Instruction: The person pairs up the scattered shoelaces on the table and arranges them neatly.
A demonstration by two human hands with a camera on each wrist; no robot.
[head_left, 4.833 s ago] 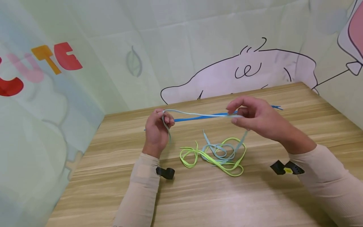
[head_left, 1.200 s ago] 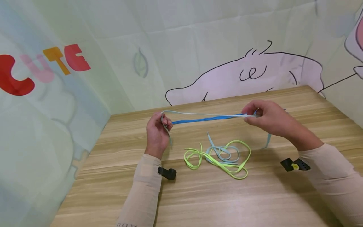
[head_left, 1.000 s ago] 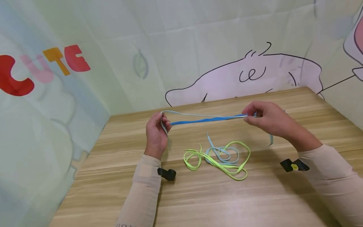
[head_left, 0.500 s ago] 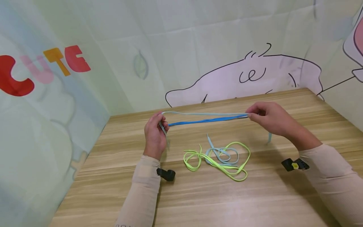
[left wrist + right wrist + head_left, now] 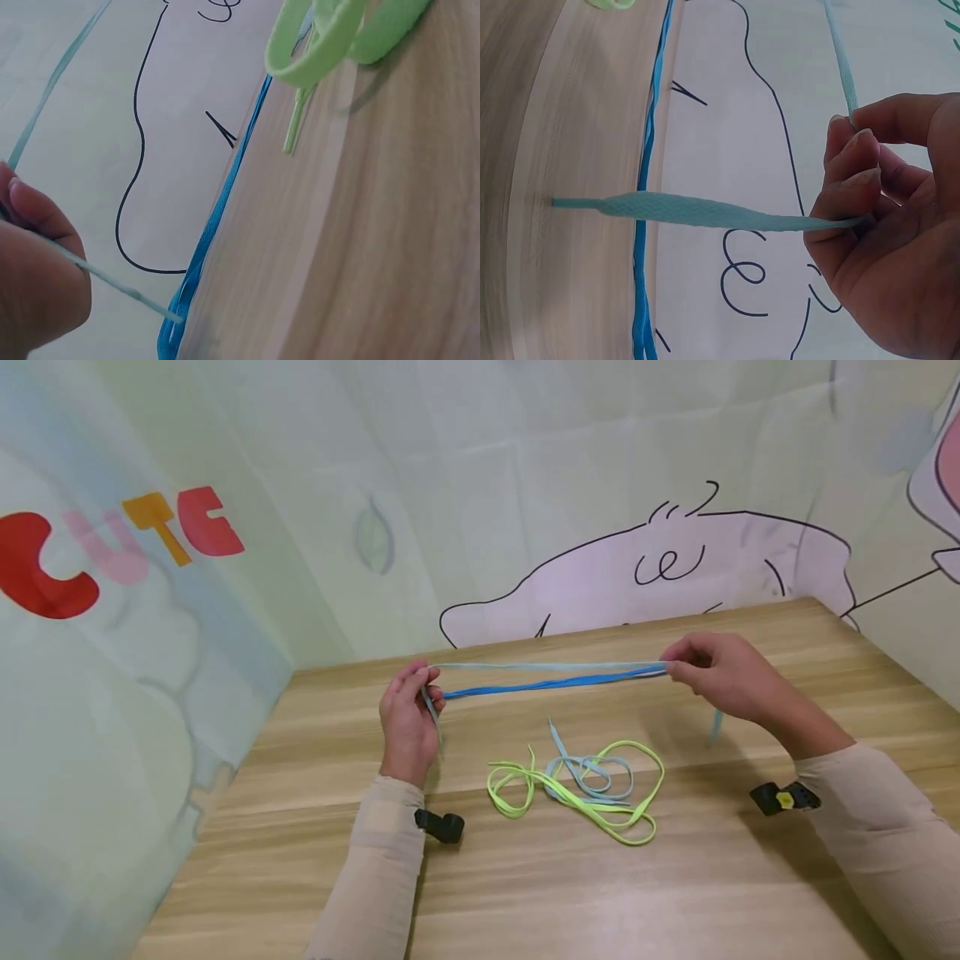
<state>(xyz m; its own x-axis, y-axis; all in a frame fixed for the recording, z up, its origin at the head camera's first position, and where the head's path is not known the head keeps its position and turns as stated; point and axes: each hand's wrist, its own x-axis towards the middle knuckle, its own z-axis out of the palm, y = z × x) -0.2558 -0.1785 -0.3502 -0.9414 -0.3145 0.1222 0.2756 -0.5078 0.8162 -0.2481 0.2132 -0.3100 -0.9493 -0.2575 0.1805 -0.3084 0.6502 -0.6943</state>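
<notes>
A flat light-blue shoelace (image 5: 540, 666) stretches nearly straight in the air between both hands. My left hand (image 5: 408, 722) pinches it on the left, and its tipped end hangs below the fingers. At the other side my right hand (image 5: 723, 677) pinches it between thumb and fingers. The right wrist view shows the flat end of this lace (image 5: 697, 210) trailing from the curled fingers of that hand. Behind the held lace, a darker blue shoelace (image 5: 555, 682) lies folded lengthwise along the far part of the table.
A yellow-green shoelace (image 5: 645, 839) lies loosely looped on the wooden table (image 5: 540, 893), tangled with another light-blue shoelace (image 5: 558, 739), in front of the hands. A printed cloth backdrop (image 5: 450, 485) rises behind the table and along its left side.
My right hand has moved right over the last several seconds, sliding along or drawing out the light-blue lace. Lately the lace has become straighter and tauter between the hands. The laces on the table stay put.
</notes>
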